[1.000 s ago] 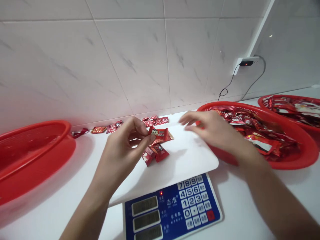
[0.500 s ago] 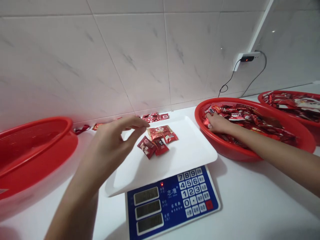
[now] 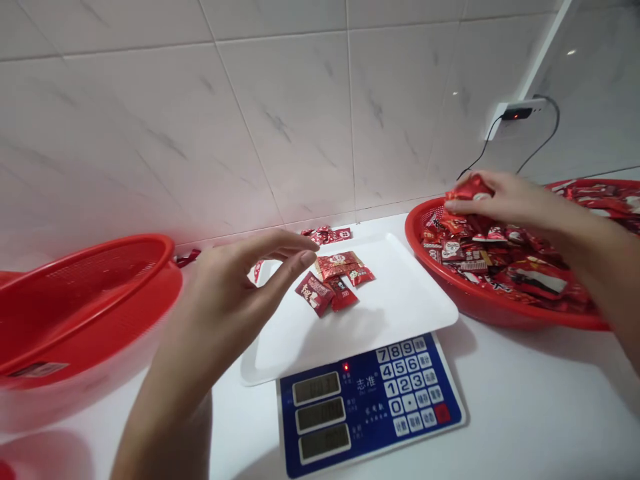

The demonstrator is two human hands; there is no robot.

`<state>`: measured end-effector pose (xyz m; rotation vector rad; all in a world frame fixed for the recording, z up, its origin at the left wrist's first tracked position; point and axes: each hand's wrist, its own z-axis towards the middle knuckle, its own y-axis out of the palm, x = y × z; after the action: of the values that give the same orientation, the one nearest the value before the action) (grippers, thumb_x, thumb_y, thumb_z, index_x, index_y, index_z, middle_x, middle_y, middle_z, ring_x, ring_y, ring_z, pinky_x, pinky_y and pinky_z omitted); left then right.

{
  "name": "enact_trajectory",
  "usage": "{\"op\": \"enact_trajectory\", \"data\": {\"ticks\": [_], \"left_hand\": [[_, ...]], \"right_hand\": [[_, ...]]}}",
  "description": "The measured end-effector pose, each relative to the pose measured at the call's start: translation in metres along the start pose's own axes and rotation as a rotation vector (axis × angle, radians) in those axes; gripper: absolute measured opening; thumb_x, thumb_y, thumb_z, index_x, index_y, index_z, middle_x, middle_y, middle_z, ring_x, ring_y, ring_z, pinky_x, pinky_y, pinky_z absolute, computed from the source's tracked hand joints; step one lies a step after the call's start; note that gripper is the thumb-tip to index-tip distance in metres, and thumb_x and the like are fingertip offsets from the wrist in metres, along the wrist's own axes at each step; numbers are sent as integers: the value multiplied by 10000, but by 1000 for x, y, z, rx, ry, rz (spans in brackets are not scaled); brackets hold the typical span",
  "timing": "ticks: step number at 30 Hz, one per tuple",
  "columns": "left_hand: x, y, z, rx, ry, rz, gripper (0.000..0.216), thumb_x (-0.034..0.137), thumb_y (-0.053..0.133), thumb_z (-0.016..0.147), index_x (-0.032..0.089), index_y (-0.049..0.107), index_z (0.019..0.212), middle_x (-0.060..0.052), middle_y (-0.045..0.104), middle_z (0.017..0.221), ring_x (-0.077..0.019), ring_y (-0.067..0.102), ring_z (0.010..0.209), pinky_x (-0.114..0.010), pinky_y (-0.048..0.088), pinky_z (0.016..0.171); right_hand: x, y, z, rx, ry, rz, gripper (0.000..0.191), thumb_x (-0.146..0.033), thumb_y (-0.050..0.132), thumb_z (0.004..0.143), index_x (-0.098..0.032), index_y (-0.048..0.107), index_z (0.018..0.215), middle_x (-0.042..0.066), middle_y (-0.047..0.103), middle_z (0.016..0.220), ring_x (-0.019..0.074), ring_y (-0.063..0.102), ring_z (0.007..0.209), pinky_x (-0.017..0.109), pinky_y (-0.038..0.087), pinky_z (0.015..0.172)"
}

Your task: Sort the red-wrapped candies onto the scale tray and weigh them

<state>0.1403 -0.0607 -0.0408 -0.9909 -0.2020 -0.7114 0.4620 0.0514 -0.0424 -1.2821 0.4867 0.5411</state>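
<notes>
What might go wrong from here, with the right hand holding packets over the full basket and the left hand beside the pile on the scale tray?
1. The right hand pinches a loose bunch of red foil packets above the full red plastic basket; one may slip out.
2. The left hand hovers close beside the small pile of red packets on the white scale tray; a brush could skew the reading.
3. Packets sliding off the back could mix with the stray red packets by the wall.

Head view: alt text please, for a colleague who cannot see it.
The right hand holds a red packet over a red basket full of packets, right of a blue-faced scale. The left hand hovers open beside a small pile of packets on the scale's white tray; a second basket sits left.
</notes>
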Motion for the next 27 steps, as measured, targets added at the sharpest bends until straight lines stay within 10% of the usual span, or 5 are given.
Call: {"op": "enact_trajectory", "data": {"ticks": [5,10,18,22,27], "left_hand": [[4,19,3,-65,-68,-142,288,444,690,912,259,725,1130,-36,790,1023,-215,736,915,-278,583,702],[10,40,2,-263,-70,-301,222,378,667,937,249,664,1118,-29,788,964,-204,753,820,-269,580,622],[-5,44,5,-297,-103,-85,148,276,489,1008,230,613,943,-4,754,777,-193,701,658,-283,461,545],[-9,36,6,-261,-174,-292,184,354,507,1013,219,593,922,-21,752,766,-206,734,714,-292,546,615],[-8,41,4,-293,-323,-573,217,446,547,993,234,511,967,-21,761,793,-222,755,745,-337,614,675]], "right_hand": [[-63,37,-40,-188,-198,808,294,-291,868,747,-222,603,854,5,679,782,117,589,535,265,487,460],[-78,96,-57,-461,-175,1310,371,-363,883,753,-240,594,950,-20,679,905,130,665,794,234,569,654],[-62,106,-43,-500,-36,1256,420,-257,881,733,-241,603,1047,-21,647,919,135,660,768,249,596,598],[-60,79,-44,-387,-137,980,367,-149,807,787,-200,667,1122,-14,661,836,104,624,691,191,543,564],[-61,63,-51,-597,-209,848,401,-171,826,773,-215,703,1151,-40,645,749,78,578,616,153,479,487]]}}
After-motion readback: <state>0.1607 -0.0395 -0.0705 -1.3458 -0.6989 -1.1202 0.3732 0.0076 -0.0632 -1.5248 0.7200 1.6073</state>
